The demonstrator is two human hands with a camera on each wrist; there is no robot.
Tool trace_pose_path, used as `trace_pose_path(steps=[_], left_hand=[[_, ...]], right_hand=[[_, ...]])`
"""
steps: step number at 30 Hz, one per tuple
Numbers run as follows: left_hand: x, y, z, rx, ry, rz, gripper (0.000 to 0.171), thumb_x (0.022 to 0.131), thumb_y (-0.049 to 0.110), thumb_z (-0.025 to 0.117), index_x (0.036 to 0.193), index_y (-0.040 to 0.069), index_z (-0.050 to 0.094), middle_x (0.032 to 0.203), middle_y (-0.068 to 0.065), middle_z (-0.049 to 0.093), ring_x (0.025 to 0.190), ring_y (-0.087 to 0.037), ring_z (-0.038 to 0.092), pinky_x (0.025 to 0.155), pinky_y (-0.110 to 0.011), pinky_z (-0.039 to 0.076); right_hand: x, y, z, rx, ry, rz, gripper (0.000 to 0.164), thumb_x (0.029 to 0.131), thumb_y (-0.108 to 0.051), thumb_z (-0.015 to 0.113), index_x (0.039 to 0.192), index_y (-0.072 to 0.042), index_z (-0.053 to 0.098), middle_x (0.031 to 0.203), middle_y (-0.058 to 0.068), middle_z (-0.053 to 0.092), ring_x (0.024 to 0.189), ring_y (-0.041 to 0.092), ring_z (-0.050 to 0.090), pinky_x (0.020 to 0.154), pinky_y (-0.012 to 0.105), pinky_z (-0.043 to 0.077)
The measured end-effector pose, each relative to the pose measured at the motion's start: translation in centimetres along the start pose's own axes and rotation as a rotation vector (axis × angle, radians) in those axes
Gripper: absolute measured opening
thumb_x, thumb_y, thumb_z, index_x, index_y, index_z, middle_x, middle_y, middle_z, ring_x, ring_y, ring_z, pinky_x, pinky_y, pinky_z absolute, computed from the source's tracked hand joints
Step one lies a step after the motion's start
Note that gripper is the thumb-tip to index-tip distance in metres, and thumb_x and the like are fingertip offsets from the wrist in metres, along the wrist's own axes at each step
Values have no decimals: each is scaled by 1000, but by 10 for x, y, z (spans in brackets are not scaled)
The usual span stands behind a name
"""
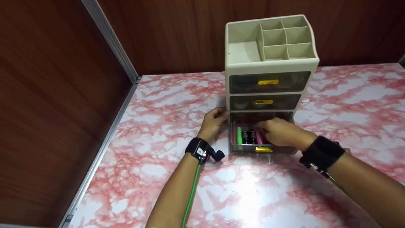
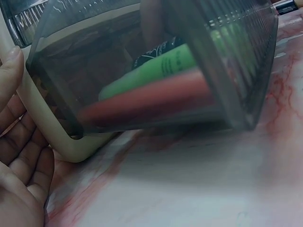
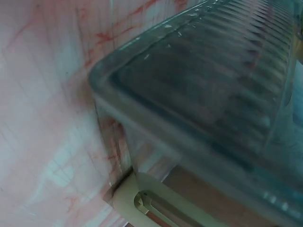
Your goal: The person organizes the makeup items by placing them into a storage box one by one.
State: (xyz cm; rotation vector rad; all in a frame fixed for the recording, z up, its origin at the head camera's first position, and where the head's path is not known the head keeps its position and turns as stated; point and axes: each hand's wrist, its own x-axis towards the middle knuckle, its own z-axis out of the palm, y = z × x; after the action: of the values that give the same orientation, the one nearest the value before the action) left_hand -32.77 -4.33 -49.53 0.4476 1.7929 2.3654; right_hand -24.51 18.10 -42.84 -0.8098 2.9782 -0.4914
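Observation:
A cream drawer organizer (image 1: 272, 68) stands on the table with its lowest drawer (image 1: 235, 148) pulled out. Inside that clear drawer a green tube (image 1: 239, 135), two black tubes, a pink tube (image 1: 259, 136) and a red tube (image 2: 156, 98) lie side by side. My left hand (image 1: 212, 124) holds the organizer's lower left side, its thumb on the front edge and the other fingers bent beside the wall. My right hand (image 1: 280, 133) reaches over the drawer's right part, fingers bent down by the pink tube. Its fingertips are hidden, and I cannot tell whether they pinch anything.
Two upper drawers with yellow handles (image 1: 268, 81) are closed. Divided compartments (image 1: 243, 52) form the organizer's top. A brown wood panel (image 1: 174, 38) rises behind it, and another with a metal edge stands at left. The table (image 1: 152, 171) has a red-and-white marbled surface.

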Motion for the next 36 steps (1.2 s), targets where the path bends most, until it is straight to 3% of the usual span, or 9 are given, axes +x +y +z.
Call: trace_pose_path(steps=[8,14,19,24,29,36], left_hand=[[3,4,3,7,-6,-13,32,76,29,68,96,5,63,89,-11,58,79,-22,56,75,-42,47],[7,6,5,56,-13,46,30,78,28,67,95,4,63,84,-9,58,78,-21,54,77,-47,44],[7,5,5,25,-20,12,33,76,31,68,96,5,63,89,-11,58,79,-22,56,75,-42,47],[4,3,1,-2,-9,-14,34,76,31,69,97,5,62,92,-13,58,79,-23,57,74,-40,48],[0,1,-1,-47,-15,-46,35,75,29,69,99,4,61,95,-15,58,82,-25,57,76,-42,48],[-1,-2,-2,-40,-6,-34,35,75,30,69,98,4,62,94,-14,58,81,-24,57,76,-41,48]], right_hand=[[-4,1,-10,-26,-29,-33,31,87,-7,46,112,-16,62,101,8,63,86,22,57,79,42,44],[-12,-2,-26,-35,53,-77,38,79,1,48,112,-14,61,96,5,64,79,20,58,74,40,46],[-28,-5,-47,-10,114,-91,45,70,7,49,111,-9,60,81,1,63,70,14,56,66,35,46],[-49,-3,-59,-5,165,-138,38,74,5,51,108,-10,61,74,-6,59,67,8,53,62,31,46],[-67,-1,-62,-37,141,-170,36,80,3,49,110,-12,61,74,-11,59,66,2,52,58,26,45],[-92,1,-71,-93,193,-182,31,82,-6,60,111,-16,61,80,-13,61,65,0,51,57,26,45]])
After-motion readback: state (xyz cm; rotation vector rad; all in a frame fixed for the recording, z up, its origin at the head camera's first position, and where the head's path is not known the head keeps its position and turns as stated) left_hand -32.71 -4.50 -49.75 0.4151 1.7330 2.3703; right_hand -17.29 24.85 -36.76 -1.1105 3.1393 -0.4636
